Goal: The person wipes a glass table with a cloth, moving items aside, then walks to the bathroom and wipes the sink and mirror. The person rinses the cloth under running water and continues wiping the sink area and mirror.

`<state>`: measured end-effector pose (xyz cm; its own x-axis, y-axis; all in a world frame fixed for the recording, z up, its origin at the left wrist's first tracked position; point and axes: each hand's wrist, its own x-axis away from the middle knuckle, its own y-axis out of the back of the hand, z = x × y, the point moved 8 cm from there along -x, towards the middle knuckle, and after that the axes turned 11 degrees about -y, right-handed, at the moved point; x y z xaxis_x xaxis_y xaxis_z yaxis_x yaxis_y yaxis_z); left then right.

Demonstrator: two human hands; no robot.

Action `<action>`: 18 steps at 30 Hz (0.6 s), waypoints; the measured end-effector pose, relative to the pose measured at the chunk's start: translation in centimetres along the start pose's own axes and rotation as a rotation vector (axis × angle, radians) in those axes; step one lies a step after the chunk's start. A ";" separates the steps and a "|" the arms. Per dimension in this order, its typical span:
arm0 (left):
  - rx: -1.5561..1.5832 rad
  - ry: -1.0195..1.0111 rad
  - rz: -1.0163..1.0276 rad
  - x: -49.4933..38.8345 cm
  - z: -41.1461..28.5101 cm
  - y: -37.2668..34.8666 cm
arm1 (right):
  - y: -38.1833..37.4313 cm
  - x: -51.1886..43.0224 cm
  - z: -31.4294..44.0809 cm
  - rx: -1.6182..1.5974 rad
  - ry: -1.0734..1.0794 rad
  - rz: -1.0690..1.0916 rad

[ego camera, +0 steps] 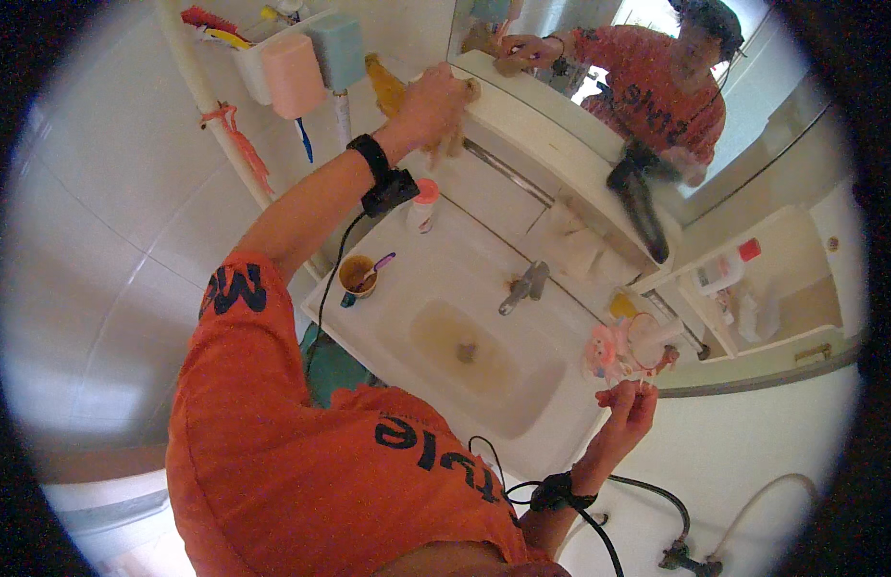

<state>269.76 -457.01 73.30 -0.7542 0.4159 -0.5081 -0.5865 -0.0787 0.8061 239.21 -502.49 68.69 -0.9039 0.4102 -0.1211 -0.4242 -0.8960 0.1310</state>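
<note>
My left hand (438, 108) is raised at the upper middle, its fingers curled around a tan cloth or sponge (453, 144) at the left end of the white mirror shelf (553, 155). Beside that hand, at its left, is a yellow-orange object (386, 85). My right hand (628, 407) is at the lower right, fingertips close together against the lower edge of pink and clear plastic items (618, 346) by a metal rail. Whether it grips them is unclear. Between the hands lies a white washbasin (417, 303) with a grey tap (523, 287) and brownish staining around its drain.
A cup (358, 277) with a purple-handled toothbrush and a red-capped white bottle (422, 209) stand on the basin's left side. A dark object (636, 209) rests on the mirror shelf. Bottles stand in a right-hand rack (788, 328). Black cables hang near both wrists. A pipe (222, 137) rises at left.
</note>
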 end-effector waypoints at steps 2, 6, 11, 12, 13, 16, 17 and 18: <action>0.052 0.055 0.051 -0.3 0.9 0.2 | 0.0 -0.1 -0.2 -0.015 -0.013 -0.001; 0.082 0.284 0.063 -1.8 4.2 0.5 | 0.2 0.3 -0.5 -0.049 -0.046 -0.011; 0.093 0.123 -0.020 -4.1 -1.0 0.8 | 1.2 0.6 -1.1 -0.029 -0.058 -0.032; 0.119 0.104 -0.006 -4.5 -2.6 1.0 | 1.3 0.7 -1.3 -0.024 -0.065 -0.039; 0.137 0.082 -0.008 -5.1 -4.3 1.5 | 1.4 0.6 -1.4 -0.018 -0.072 -0.047; 0.359 0.038 -0.019 -6.4 -10.4 3.2 | 1.2 0.6 -1.5 -0.058 -0.075 -0.035; 0.410 -0.027 -0.031 -6.7 -12.6 3.9 | 1.0 0.5 -1.4 -0.062 -0.081 -0.027; 0.389 -0.100 -0.063 -6.9 -14.8 4.7 | 0.8 0.5 -1.3 -0.066 -0.086 -0.021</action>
<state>267.81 -473.63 76.12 -0.6766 0.4964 -0.5439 -0.4611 0.2902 0.8385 238.45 -503.25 67.41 -0.8975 0.4393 -0.0376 -0.4409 -0.8953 0.0637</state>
